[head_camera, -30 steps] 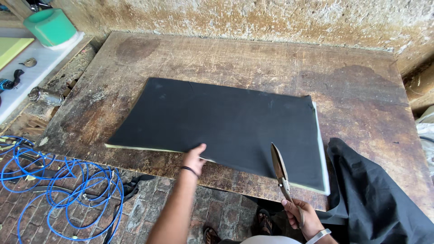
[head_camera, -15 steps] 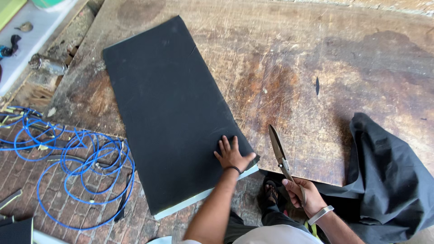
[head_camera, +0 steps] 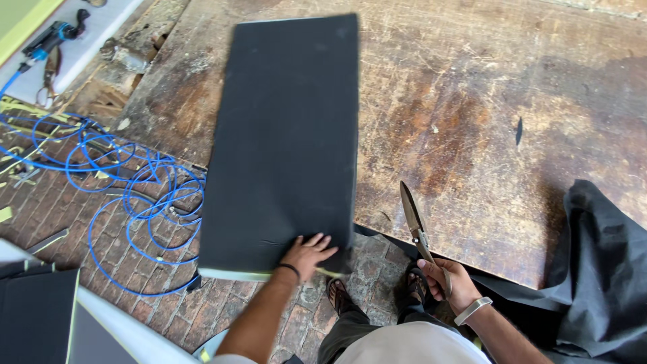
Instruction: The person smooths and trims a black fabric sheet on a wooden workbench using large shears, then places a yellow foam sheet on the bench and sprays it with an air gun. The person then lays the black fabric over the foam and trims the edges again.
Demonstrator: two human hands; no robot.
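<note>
So the left hand [head_camera: 306, 255] is flat, palm down, on the near end of a long black rectangular foam sheet with a pale yellow-green underside [head_camera: 286, 135], fingers [head_camera: 322, 241] spread a bit apart and just pressing on it, not gripping anything. The sheet lies lengthwise away from the person on the worn, scratched brown wooden tabletop [head_camera: 485, 121], and its near end sticks out past the table edge over the brick floor [head_camera: 168, 310].

The right hand [head_camera: 453, 283] is closed around the handles of a pair of big metal shears [head_camera: 418, 229], blades together and pointing up and away over the table edge, just to the right of the sheet and not touching it.

Hard to see much else: the handles are mostly buried in the fist, both forearms get cut off at the bottom of the frame, and the sheet's edges are a little motion-blurred. A tangle of blue cable [head_camera: 114, 182] sits on the floor to the left, and a dark black cloth [head_camera: 600, 269] hangs over the table's right corner.
</note>
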